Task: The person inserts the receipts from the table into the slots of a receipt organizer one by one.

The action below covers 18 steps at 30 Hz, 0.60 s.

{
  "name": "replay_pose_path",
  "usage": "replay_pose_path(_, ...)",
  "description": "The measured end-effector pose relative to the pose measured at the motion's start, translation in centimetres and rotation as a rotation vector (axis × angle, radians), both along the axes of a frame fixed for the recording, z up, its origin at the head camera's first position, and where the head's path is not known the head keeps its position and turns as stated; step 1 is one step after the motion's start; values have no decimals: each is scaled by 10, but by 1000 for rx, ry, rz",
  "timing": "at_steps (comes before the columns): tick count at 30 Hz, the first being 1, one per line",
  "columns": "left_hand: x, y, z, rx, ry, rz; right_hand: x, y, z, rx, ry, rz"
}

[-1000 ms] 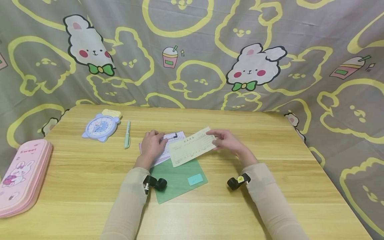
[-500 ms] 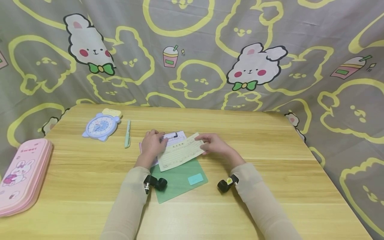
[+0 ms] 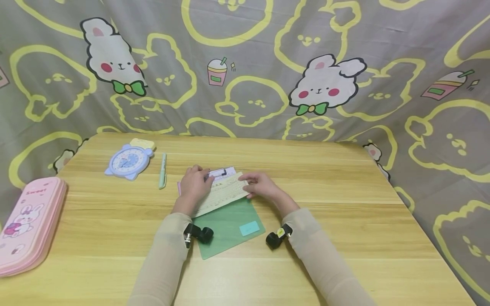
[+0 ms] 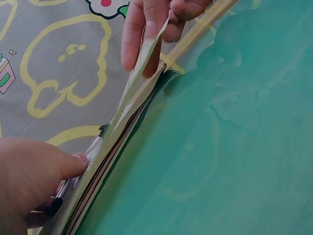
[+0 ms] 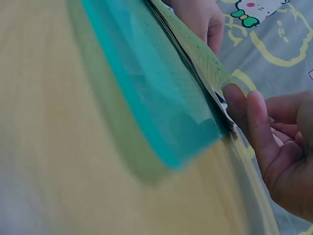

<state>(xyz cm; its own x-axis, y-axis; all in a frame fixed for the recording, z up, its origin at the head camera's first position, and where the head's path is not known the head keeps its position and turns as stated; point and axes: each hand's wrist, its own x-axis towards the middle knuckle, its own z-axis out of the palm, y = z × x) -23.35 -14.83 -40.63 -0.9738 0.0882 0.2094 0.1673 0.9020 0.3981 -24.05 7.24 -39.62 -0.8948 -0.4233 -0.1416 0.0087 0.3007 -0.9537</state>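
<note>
My right hand (image 3: 262,187) pinches the right end of a pale yellow printed paper slip (image 3: 222,194) between thumb and fingers. The slip lies slanted over a small lilac clipboard (image 3: 228,171), which has a wire clip with black ends (image 3: 223,172) at its top. My left hand (image 3: 194,186) grips the clipboard at the clip, its thumb on top; its fingertips are partly hidden. In the left wrist view, the slip (image 4: 128,93) stands bent above the stack's edge. Beneath lies a green translucent sheet (image 3: 226,238) with a light blue label (image 3: 249,228).
A pale green pen (image 3: 162,172) lies left of the clipboard. Farther left are a blue toy clock (image 3: 130,162) and a yellow block (image 3: 143,144). A pink pencil case (image 3: 32,225) sits at the left edge of the wooden table (image 3: 337,182). A patterned curtain (image 3: 252,42) hangs behind.
My right hand has moved left and slightly down with the yellow slip, which now covers more of the clipboard and reaches my left hand. The left hand stays in place.
</note>
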Motion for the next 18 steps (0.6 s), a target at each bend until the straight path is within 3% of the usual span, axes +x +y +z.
replay_pose_path(6,0,-1,-1,-11,5,-5,2,-9,0,-19,-23,-12)
replay_pose_path(13,0,0,0,-11,-6,1,12,-18,19,-18,-102,-52)
replay_pose_path(18,0,0,0,-22,-1,1,2,-20,8,-10,-130,-79)
